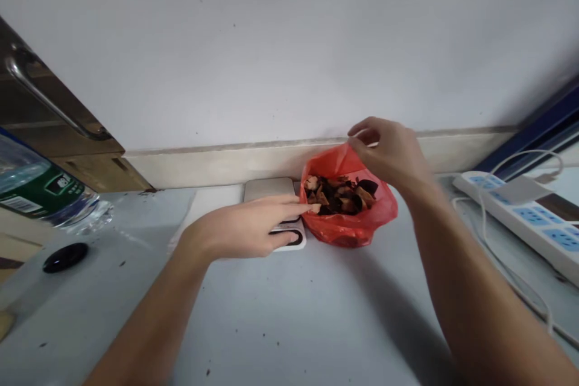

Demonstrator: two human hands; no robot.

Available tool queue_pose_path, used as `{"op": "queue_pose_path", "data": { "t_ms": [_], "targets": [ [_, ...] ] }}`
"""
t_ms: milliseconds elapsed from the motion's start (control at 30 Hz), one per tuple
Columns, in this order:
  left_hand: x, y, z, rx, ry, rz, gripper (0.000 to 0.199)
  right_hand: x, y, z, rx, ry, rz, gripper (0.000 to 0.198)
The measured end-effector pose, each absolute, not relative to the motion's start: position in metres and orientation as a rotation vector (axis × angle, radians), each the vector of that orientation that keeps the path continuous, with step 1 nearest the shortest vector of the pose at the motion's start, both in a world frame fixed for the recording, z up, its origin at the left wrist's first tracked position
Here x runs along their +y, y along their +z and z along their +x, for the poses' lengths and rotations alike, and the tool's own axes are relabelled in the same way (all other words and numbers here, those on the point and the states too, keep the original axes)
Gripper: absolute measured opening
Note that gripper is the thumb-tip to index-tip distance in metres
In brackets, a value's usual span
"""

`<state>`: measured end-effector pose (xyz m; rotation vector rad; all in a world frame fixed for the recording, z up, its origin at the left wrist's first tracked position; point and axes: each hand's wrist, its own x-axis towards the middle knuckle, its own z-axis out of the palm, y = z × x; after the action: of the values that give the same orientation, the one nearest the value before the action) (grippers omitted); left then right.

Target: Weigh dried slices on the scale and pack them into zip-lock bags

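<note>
The red plastic bag point(337, 230) sat near the back edge of the desk point(253, 319), its mouth open upward, with dry-looking brown pieces point(340, 198) heaped inside. Its film was thin and crumpled — soft, probably a little slick, and likely to fold wherever it was pressed. The load looked light, and the curled flakes seemed brittle enough to crack under a squeeze. The left hand point(246, 228) was low over a white device with a silver plate point(268, 187), its fingers stretched out and slightly apart, one fingertip at the bag's left rim, the thumb clear of it. The right hand point(392, 149) arched over the rim toward the desk's back edge, fingers curled; whether they pinched the film I could not tell. The surest hold seemed the rim at two opposite sides — one thin edge alone might have torn.
</note>
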<state>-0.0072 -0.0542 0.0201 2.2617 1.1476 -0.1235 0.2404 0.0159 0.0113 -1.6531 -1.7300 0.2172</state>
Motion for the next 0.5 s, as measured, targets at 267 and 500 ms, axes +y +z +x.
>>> {"op": "queue_pose_path", "data": {
  "t_ms": [267,500],
  "targets": [
    [-0.055,0.038,-0.03,1.432,-0.206,2.17,0.059,0.001,0.024,0.237,-2.499,0.657,-2.142,0.028],
    [-0.056,0.037,-0.026,1.492,-0.297,2.073,0.061,0.012,0.002,0.239,-2.497,0.659,-2.165,0.053]
  ]
}}
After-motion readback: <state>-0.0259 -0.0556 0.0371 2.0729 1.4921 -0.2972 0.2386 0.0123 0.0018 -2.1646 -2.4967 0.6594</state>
